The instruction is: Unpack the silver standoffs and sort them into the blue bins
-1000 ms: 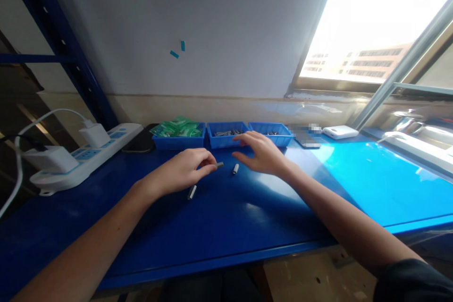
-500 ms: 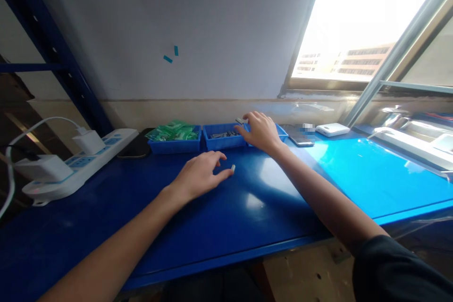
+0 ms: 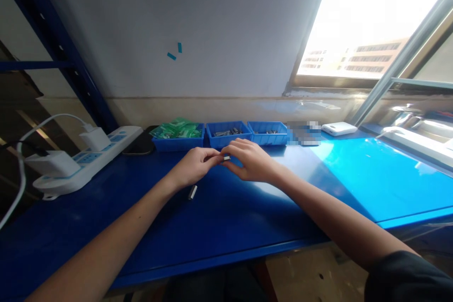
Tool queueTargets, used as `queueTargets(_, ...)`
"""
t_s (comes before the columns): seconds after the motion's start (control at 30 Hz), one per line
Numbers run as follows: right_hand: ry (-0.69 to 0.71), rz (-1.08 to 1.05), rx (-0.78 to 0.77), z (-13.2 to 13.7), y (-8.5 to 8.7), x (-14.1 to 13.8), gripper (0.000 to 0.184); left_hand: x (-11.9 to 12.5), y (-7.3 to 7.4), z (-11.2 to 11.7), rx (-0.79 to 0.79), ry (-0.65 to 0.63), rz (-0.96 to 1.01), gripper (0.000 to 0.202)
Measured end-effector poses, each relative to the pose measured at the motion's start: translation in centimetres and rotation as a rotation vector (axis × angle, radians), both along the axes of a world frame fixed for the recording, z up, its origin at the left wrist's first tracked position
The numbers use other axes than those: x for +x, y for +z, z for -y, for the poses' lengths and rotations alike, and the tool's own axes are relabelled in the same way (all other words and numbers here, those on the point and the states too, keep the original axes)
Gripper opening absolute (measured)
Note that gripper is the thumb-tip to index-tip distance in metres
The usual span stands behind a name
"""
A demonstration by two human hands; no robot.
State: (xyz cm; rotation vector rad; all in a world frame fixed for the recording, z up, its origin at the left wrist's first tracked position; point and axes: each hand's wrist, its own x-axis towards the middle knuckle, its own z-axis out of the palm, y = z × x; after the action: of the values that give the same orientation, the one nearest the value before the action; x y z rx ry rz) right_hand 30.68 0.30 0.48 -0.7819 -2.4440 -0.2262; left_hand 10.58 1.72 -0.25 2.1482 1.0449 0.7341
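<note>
My left hand (image 3: 194, 166) and my right hand (image 3: 252, 159) meet above the middle of the blue table. A small silvery metal piece (image 3: 227, 158) shows between their fingertips. Both hands are closed in a pinch on it, though the fingers cover part of the piece. Below my left wrist, a second short silvery bar (image 3: 192, 192) lies on the table, touched by neither hand. Behind the hands stand a blue bin (image 3: 226, 140) of small grey metal parts and another blue bin (image 3: 267, 139) with small metal pieces.
A third blue bin (image 3: 179, 145) holds green plastic packets (image 3: 179, 128). To the left are a dark phone (image 3: 138, 147) and a white power strip (image 3: 88, 163) with plugged-in chargers. A white box-shaped device (image 3: 339, 128) sits at the back right, near the window.
My right hand has come back from the bins toward my left hand, and their fingertips now meet on a small metal piece. A silvery bar now lies below my left wrist.
</note>
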Motion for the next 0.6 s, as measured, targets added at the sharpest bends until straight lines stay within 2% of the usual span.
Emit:
queueTargets(0.1,0.0,-0.015,0.134,0.6,0.4,-0.5,0.016,-0.2,1.2,0.4,-0.022,-0.012,0.055,0.049)
queueTargets(0.17,-0.032,-0.134,0.221,0.1,1.1,-0.2,0.017,-0.8,2.3,0.8,-0.026,0.005,0.002,0.051)
queueTargets(0.27,-0.187,-0.421,0.294,-2.2,2.1,0.5,0.017,-2.7,4.0,1.4,-0.066,0.027,-0.297,0.058)
queueTargets(0.33,-0.337,-0.533,0.248,-4.5,2.4,1.2,0.019,-4.0,4.5,1.7,-0.135,0.019,-0.532,0.064)
queueTargets(0.4,-0.475,-0.576,0.085,-6.3,2.3,2.2,0.03,-4.8,4.2,1.9,-0.188,0.006,-0.672,0.064)
queueTargets(0.47,-0.577,-0.664,-0.045,-7.1,2.3,3.7,0.038,-4.7,3.4,2.0,-0.194,-0.008,-0.714,0.052)
queueTargets(0.53,-0.63,-0.773,-0.093,-6.6,2.2,5.1,0.039,-4.2,2.5,1.8,-0.161,-0.019,-0.692,0.032)
queueTargets(0.6,-0.635,-0.833,-0.094,-5.4,2.1,6.0,0.037,-3.6,1.9,1.6,-0.117,-0.033,-0.643,0.023)
